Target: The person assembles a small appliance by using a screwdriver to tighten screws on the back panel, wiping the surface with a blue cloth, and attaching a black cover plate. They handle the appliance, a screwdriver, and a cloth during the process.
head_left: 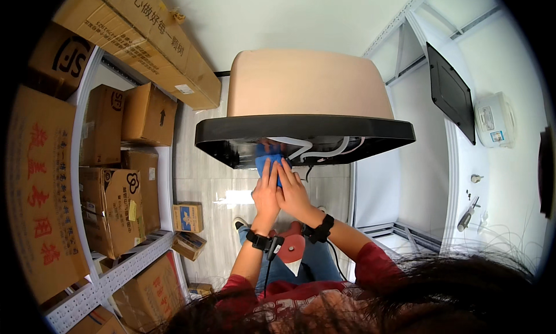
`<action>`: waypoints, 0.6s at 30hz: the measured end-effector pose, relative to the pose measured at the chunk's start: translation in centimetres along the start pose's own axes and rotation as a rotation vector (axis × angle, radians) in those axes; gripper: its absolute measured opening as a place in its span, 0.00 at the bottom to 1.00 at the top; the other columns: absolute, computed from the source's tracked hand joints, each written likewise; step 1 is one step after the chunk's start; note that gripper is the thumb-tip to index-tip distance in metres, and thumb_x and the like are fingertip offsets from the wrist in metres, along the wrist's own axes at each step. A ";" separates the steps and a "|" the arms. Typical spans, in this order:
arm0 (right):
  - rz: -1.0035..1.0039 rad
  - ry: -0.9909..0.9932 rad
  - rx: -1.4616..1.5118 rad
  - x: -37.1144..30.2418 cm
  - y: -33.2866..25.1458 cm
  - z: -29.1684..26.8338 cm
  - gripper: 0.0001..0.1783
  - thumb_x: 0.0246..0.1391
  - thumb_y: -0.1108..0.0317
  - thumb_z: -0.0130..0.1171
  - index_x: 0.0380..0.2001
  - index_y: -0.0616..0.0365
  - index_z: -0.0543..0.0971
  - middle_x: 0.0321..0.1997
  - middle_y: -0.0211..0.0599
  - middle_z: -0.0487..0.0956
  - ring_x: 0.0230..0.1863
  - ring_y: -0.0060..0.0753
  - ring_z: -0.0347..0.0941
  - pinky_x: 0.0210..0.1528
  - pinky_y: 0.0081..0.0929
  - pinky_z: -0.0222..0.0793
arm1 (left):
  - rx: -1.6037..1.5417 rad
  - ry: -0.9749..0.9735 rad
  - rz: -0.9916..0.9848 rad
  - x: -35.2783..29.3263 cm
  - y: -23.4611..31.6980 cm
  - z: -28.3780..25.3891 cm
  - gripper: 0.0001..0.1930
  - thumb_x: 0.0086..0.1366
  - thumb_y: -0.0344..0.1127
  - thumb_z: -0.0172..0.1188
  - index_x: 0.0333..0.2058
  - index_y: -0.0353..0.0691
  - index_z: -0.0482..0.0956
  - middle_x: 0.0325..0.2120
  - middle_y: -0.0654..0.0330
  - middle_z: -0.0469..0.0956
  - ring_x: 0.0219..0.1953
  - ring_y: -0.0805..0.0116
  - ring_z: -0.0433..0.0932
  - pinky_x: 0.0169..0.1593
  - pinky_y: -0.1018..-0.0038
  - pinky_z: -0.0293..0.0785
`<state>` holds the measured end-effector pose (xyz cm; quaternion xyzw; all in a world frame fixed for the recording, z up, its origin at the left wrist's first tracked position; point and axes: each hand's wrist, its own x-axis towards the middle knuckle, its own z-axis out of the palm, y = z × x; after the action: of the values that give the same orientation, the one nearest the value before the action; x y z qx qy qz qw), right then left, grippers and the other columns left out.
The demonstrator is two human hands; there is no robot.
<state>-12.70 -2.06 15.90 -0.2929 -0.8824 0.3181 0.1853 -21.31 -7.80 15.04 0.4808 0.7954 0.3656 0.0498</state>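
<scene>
Storeroom shelving is flanking both hands (282, 192), fingers (271, 170) pressing flat on a soft, light blue cloth (267, 158); bunching it grips best

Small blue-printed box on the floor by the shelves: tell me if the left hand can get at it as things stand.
Probably not without bending down: the left hand is pressed on the blue cloth under the black panel, well above the small box.

We see a bright, evenly lit fisheye view with glare on the glossy pale floor tiles (231, 198), bent edges and black corners.
</scene>
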 end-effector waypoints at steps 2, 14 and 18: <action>0.026 -0.003 0.012 -1.1 0.2 0.2 0.34 0.45 0.71 0.48 0.58 0.70 0.59 0.64 0.59 0.54 0.49 0.61 0.63 0.52 0.45 0.63 | -0.023 -0.089 -0.029 -0.8 -0.2 -0.1 0.28 0.48 0.29 0.56 0.52 0.42 0.71 0.57 0.54 0.65 0.39 0.55 0.76 0.37 0.68 0.75; 0.020 0.056 0.048 -2.2 1.1 -1.6 0.35 0.43 0.71 0.51 0.58 0.68 0.60 0.65 0.54 0.55 0.46 0.59 0.65 0.50 0.44 0.64 | -0.012 -0.085 -0.057 -1.8 2.0 1.0 0.29 0.52 0.26 0.53 0.56 0.48 0.67 0.57 0.50 0.60 0.42 0.46 0.75 0.40 0.65 0.76; 0.060 0.076 0.066 -2.1 2.4 -1.3 0.36 0.42 0.70 0.52 0.58 0.67 0.60 0.64 0.56 0.56 0.52 0.61 0.64 0.52 0.45 0.64 | 0.031 -0.114 -0.066 -1.5 2.0 1.9 0.33 0.46 0.26 0.56 0.56 0.49 0.68 0.52 0.49 0.62 0.40 0.49 0.75 0.38 0.66 0.76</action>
<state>-9.52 -1.33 14.93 -0.3250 -0.8546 0.3412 0.2184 -18.27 -7.42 14.51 0.4749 0.8124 0.3231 0.0998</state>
